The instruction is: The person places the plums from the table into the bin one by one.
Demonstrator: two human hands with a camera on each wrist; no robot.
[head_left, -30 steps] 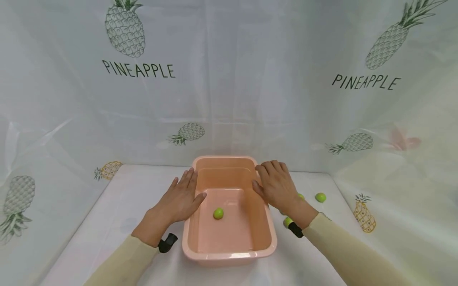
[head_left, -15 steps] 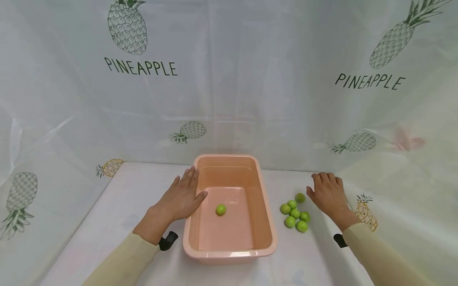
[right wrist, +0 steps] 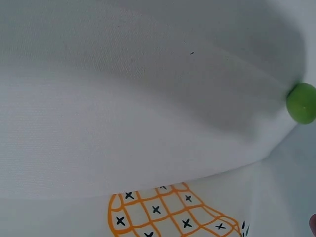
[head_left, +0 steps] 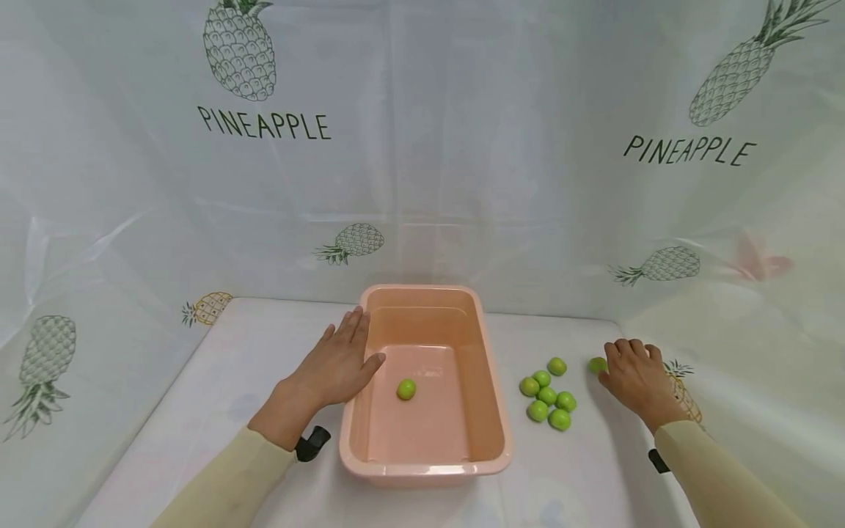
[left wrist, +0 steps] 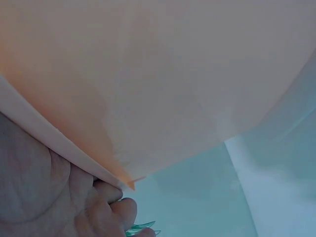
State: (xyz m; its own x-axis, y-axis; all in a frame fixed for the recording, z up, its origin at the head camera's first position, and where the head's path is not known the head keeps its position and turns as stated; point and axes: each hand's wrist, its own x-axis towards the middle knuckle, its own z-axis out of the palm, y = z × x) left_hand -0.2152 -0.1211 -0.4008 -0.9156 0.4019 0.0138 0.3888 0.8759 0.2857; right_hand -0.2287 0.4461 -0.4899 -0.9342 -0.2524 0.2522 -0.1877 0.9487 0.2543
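A pink plastic basin point(head_left: 491, 411) stands on the table with one green lime point(head_left: 405, 389) on its floor. My left hand point(head_left: 333, 367) lies along the basin's left rim, fingers straight and thumb over the inside; from below, the left wrist view has the palm point(left wrist: 29, 173) against the rim's underside. Out at the right, my right hand point(head_left: 639, 378) hovers beside a lone lime point(head_left: 597, 365), its fingers loosely bent and holding nothing. The right wrist view shows that lime point(right wrist: 302, 103) on the cloth, apart from a fingertip point(right wrist: 313, 224).
Several more limes point(head_left: 546, 396) lie in a loose cluster between the basin and my right hand. A white table cloth point(head_left: 277, 330) covers the top. Behind and at the sides hangs a plastic sheet point(head_left: 429, 147) printed with pineapples.
My right hand has left the basin's right rim and moved right, past the lime cluster, to the lone lime. The left hand stays on the left rim.
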